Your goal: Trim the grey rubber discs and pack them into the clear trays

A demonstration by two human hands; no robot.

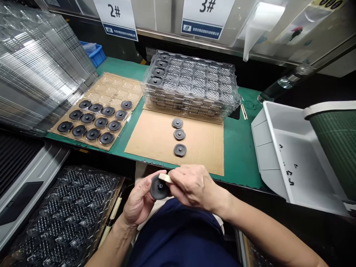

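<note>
My left hand point(138, 202) grips a round black disc point(159, 190) by its edge, just in front of the bench's near edge. A small cream-coloured block point(165, 178) is pinched in my right hand point(191, 184) and lies against the upper right part of the disc. The disc's hub faces up. Three similar discs stand in a column on the cardboard sheet point(150, 137), the nearest point(180, 150) just beyond my hands. What the fingertips of my right hand do beneath the block is hidden.
Behind the cardboard stands a stack of clear trays point(191, 83). A tray with several discs point(93, 134) lies left, beside stacked plastic sheets point(41, 63). A white bin point(289, 163) is at right; another tray point(69, 207) sits low left.
</note>
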